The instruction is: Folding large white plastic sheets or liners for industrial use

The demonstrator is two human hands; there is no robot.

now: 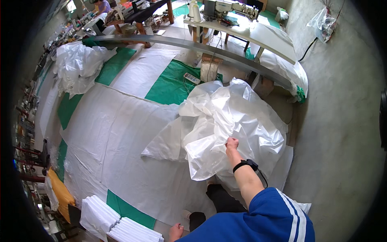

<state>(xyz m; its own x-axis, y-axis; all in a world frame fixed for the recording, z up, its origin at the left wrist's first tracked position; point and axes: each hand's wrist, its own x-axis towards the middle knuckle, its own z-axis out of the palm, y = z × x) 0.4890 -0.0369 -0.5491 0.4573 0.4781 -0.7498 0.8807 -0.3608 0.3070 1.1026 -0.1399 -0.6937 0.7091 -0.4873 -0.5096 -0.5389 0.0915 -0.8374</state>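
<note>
My right hand [232, 143] is closed on a crumpled, translucent white plastic sheet [258, 117], gripping a fold of it at arm's length. The sheet lies heaped in front of me, near the wall on the right, and hangs in creases around the hand. A black band with a small device [246, 164] sits on my right wrist. Low in the picture, my left hand [176, 232] is curled into a fist beside my leg, and nothing shows in it. The nearest things to it are stacks of folded white sheets [135, 231].
White and green sheeting [133, 137] covers the floor. Another plastic heap [80, 64] lies at the far left. A metal rail [173, 41] runs across the far side, before a sewing machine table [258, 34]. A power strip [192, 78] lies on green cloth. A person [103, 6] is far back.
</note>
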